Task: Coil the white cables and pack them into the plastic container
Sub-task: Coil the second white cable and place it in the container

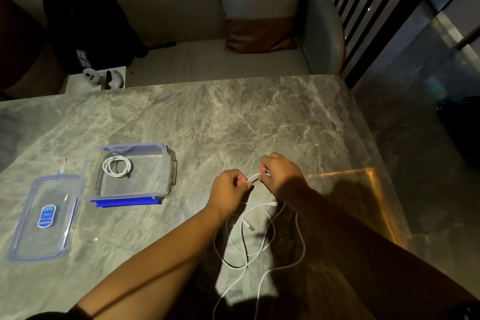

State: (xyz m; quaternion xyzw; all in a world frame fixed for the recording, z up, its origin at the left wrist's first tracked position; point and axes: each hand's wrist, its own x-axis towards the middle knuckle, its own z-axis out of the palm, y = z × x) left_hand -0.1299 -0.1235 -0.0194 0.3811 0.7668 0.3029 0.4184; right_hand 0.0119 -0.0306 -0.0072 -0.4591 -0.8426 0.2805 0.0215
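My left hand (pixel 228 189) and my right hand (pixel 281 173) are held close together above the marble table, each pinching a short stretch of a white cable (pixel 259 247) between them. The rest of that cable hangs and lies in loose tangled loops below my hands, trailing toward the table's near edge. One connector end (pixel 250 226) lies among the loops. To the left stands the clear plastic container (pixel 166 163) with blue clips, open. A coiled white cable (pixel 117 166) lies inside it.
The container's clear lid (pixel 28 221) with a blue label lies flat left of the container. A grey sofa with a cushion (pixel 259 21) stands behind the marble table (pixel 207 117). A small white side table with gadgets (pixel 104 78) is at the back left.
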